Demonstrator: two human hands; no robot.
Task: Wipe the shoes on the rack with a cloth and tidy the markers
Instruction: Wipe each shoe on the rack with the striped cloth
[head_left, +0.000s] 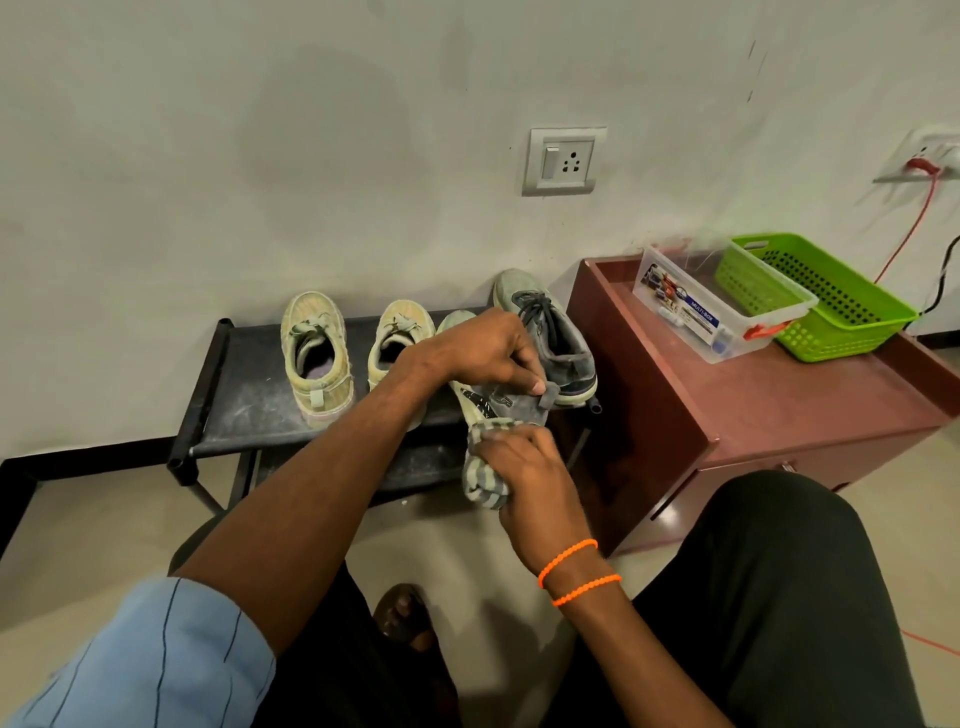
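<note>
My left hand (488, 348) grips a grey sneaker (488, 402) by its heel, tilted on its side above the front of the black shoe rack (244, 400). My right hand (530, 467) is closed on a striped grey cloth (483, 480), pressed against the lower side of that sneaker. A second grey sneaker (550, 338) stands on the rack at the right end. Two yellow-green sneakers (317, 358) (397, 332) stand side by side further left on the rack. No markers are clearly visible.
A maroon cabinet (727, 405) stands right of the rack, carrying a clear plastic box (717, 306) and a green basket (821, 296). A wall socket (563, 161) is above the rack. A red cable (909, 228) hangs at the right. My knees fill the foreground.
</note>
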